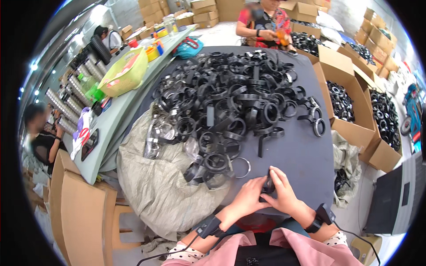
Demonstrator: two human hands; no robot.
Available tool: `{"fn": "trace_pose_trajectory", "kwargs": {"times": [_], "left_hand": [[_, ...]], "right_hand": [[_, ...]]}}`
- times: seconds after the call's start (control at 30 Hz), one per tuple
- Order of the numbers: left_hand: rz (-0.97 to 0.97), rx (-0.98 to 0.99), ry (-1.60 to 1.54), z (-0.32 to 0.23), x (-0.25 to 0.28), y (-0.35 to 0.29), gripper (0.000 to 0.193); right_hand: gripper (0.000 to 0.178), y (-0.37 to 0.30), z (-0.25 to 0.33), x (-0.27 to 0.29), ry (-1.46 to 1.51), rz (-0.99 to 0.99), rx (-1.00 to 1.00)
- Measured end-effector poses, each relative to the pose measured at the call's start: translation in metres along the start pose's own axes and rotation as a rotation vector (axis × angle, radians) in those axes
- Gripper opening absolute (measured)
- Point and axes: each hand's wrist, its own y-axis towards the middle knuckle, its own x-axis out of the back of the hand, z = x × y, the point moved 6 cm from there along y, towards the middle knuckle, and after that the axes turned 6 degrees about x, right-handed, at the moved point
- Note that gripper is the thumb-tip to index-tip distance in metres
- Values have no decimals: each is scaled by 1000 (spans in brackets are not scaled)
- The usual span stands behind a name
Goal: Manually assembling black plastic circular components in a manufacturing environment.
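Observation:
My left hand (246,195) and my right hand (284,193) meet at the near edge of the dark table (297,155). Between them, gripped by the fingers of both, is a black plastic part (268,185), seen nearly edge-on and partly covered. Just beyond my left hand lies a thin clear ring (242,168). Farther off spreads a big heap of black plastic rings (239,95), several with flat tabs. A few clear rings (163,129) are mixed in at its left side.
A pale woven sack (155,186) drapes over the table's left edge. Along the left runs a green bench (104,133) with a yellow basket (122,73). Open cardboard boxes (355,128) of black parts stand at right. Across the table, a person (266,26) handles an orange thing.

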Motion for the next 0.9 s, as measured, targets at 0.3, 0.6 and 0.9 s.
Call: {"fn": "trace_pose_trajectory", "kwargs": {"times": [0.3,0.6,0.9], "left_hand": [[-42,189,-168,6,13,-22,27],[147,406,-471,11,32,-52,42],[130,349,-335,15,25,-35,44]], "right_hand": [[41,68,-8,20,210,115,-261],[33,75,-53,-72,96,501,3],[42,48,-14,37,-386,162,194]]}}
